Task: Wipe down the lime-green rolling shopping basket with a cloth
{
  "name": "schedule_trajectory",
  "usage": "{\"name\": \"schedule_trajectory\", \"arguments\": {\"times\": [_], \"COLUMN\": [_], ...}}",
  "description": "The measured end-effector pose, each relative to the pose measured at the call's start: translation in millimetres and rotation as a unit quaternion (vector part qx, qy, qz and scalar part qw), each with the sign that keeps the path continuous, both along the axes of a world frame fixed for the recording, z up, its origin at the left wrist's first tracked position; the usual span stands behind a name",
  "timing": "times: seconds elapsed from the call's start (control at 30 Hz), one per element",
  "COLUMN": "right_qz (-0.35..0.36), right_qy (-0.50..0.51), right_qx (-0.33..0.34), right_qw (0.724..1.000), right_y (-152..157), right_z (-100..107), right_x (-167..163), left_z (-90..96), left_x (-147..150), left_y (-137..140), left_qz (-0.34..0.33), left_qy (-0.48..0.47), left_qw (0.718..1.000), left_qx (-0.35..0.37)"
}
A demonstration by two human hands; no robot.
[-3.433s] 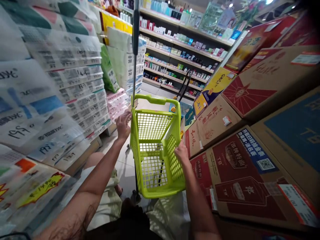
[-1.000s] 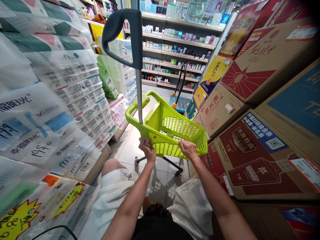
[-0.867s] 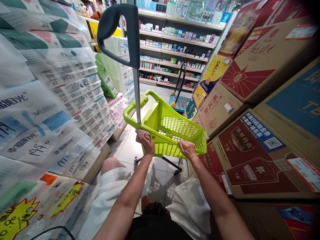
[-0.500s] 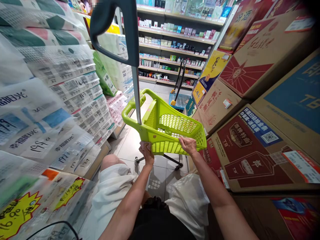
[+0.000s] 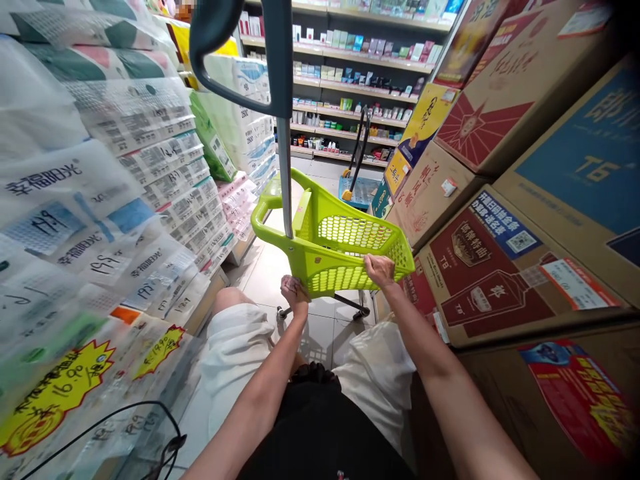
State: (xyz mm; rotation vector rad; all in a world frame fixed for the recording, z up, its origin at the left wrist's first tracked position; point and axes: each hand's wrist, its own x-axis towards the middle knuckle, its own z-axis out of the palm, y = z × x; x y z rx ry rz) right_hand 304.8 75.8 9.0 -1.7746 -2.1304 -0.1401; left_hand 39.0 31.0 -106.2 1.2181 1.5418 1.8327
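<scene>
Head cam | L hand (image 5: 299, 300): cloth (image 5: 289, 283) pt. hidden | handle (image 5: 280, 60) top cropped

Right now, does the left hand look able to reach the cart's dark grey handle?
Probably yes: nothing visible blocks the way from the left hand up to the handle, but that hand seems to hold a cloth against the cart.

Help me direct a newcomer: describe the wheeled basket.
Find the aisle between the wrapped packs and the stacked cartons. In its foreground is the wheeled basket. Its lime-green, perforated sides set it apart from the flat blue trolley beyond.
</scene>
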Motion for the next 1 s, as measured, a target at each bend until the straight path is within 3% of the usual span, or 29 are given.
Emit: {"name": "schedule_trajectory", "arguments": {"times": [0.13,0.27,0.47,0.57,0.7,0.8,0.87,1.0], "right_qz": [0.003,0.059,0.018,0.013,0.025,0.024,0.018,0.008], "right_qy": [0.063,0.178,0.284,0.289,0.284,0.285,0.287,0.286], "right_qx": [0.016,-0.011,-0.052,-0.042,-0.044,-0.053,-0.054,-0.048], "right_qw": [0.998,0.982,0.957,0.956,0.957,0.957,0.956,0.957], "right_y": [-9,-8,-1,-3,-8,-10,-10,-7], "right_z": [3,9,17,15,13,14,15,15], "right_x": [-43,-86,-98,-90,-77,-71,-70,-73], "left_z": [26.7,50.8,24.5,24.1,46.7,58.4,55.7,33.6], "left_x": [-10,-18,-9,-3,3,7,9,12], "left_y": [15,21,-3,-9,-13,-18,-23,-33], "left_qz": [0.065,0.017,0.013,-0.001,-0.027,-0.035,-0.032,-0.031], "left_qy": [-0.06,-0.114,-0.193,-0.199,-0.174,-0.163,-0.158,-0.158], "left_qw": [0.996,0.991,0.979,0.979,0.984,0.985,0.986,0.986], "left_qx": [0.026,0.061,-0.062,-0.043,0.032,0.045,0.034,-0.037]}}
